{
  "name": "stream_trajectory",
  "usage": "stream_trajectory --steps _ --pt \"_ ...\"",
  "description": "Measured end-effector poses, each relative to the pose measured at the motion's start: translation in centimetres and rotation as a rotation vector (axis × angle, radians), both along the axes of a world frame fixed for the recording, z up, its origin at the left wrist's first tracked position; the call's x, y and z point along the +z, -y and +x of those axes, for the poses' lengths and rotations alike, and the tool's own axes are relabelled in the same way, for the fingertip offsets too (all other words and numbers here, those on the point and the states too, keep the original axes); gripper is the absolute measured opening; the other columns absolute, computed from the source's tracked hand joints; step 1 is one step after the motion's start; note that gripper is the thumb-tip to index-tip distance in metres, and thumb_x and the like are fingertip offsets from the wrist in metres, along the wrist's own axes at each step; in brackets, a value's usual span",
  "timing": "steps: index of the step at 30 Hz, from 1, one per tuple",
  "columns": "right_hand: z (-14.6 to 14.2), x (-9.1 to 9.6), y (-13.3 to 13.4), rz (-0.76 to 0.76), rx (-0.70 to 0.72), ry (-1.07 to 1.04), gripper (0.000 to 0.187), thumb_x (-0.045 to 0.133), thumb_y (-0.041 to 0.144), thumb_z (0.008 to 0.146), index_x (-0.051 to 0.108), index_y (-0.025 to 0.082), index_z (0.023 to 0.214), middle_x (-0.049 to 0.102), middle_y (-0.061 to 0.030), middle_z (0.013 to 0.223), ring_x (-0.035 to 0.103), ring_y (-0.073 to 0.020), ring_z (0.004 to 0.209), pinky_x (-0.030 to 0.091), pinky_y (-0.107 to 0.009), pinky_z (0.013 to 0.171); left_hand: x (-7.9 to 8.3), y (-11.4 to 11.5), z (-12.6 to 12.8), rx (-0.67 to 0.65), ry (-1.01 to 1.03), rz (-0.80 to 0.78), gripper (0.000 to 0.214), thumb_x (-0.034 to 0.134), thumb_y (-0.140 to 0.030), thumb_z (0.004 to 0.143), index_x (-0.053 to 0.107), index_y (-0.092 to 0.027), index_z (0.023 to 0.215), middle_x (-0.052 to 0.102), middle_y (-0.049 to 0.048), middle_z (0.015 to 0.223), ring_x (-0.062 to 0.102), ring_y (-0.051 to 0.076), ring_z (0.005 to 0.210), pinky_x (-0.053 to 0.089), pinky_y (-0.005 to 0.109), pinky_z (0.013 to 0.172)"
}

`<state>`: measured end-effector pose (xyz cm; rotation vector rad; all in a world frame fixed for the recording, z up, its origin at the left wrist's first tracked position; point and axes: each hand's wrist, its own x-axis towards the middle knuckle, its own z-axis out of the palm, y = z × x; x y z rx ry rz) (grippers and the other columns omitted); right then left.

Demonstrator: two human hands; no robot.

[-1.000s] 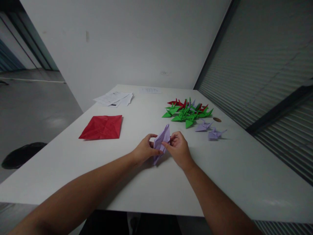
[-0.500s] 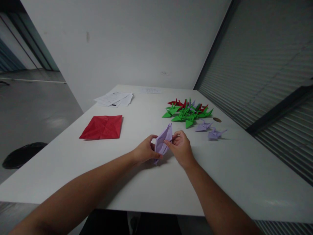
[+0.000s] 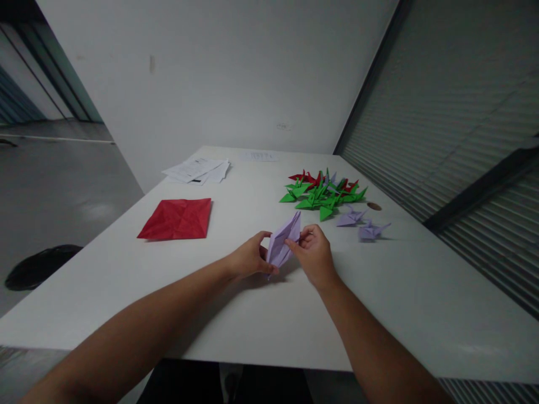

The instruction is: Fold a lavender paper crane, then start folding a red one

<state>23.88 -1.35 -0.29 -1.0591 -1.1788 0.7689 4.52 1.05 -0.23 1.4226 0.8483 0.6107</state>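
The left hand (image 3: 251, 258) and right hand (image 3: 314, 253) are bare, with slim fingers. The left forearm (image 3: 147, 311) and right forearm (image 3: 357, 328) are bare, broad at the near side and tapering toward the far. Black legwear (image 3: 275, 387) shows at the near side, seams and weave too dim to tell.

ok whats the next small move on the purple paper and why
Perhaps pinch the purple paper along its right edge to sharpen the fold: the right hand grips that side, while the left hand holds the other.
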Motion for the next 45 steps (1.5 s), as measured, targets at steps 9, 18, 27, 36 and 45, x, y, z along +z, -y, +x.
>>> stream_trajectory --steps 9,18,27,36,45 --pt "0.0 0.1 0.0 -0.022 0.006 0.033 0.041 0.083 0.025 0.067 0.046 0.024 0.085 0.053 0.0081 0.066 0.055 -0.0113 0.056 0.045 -0.023 0.052 0.4 0.6 0.2 0.036 0.119 -0.082 0.102 0.089 -0.014 0.055 0.039 -0.02 0.144 0.064 -0.0031 0.07 0.059 0.013 0.058 0.043 0.023 0.056" --pt "-1.4 -0.3 0.5 -0.135 0.139 0.016 0.046 0.086 0.029 0.067 0.047 0.024 0.091 0.065 0.003 0.073 0.064 -0.0162 0.064 0.049 -0.027 0.057 0.2 0.7 0.7 0.204 0.301 -0.158 0.092 0.094 -0.019 0.054 0.047 -0.018 0.133 0.069 0.0033 0.083 0.066 0.017 0.068 0.052 0.032 0.066" --pt "-0.7 -0.4 0.2 -0.105 0.135 -0.098 0.043 0.084 0.034 0.071 0.048 0.024 0.094 0.064 0.0066 0.064 0.055 -0.0117 0.054 0.038 -0.023 0.054 0.3 0.6 0.6 0.23 0.28 -0.157 0.087 0.094 -0.019 0.053 0.049 -0.018 0.128 0.069 0.0028 0.081 0.065 0.016 0.064 0.051 0.028 0.06" --pt "-1.1 0.2 0.5 -0.094 0.126 -0.068 0.039 0.08 0.034 0.075 0.047 0.024 0.093 0.066 0.0057 0.066 0.054 -0.012 0.055 0.038 -0.024 0.056 0.1 0.5 0.6 0.229 0.306 -0.174 0.082 0.093 -0.016 0.053 0.051 -0.018 0.123 0.071 0.0046 0.084 0.067 0.017 0.065 0.054 0.03 0.062" --pt "-1.2 0.2 0.6 -0.134 0.138 -0.032 0.045 0.084 0.037 0.07 0.048 0.024 0.093 0.065 0.0056 0.066 0.057 -0.0129 0.056 0.042 -0.024 0.055 0.0 0.5 0.6 0.23 0.307 -0.208 0.078 0.093 -0.018 0.053 0.051 -0.018 0.119 0.071 0.0037 0.083 0.067 0.017 0.064 0.053 0.03 0.062"
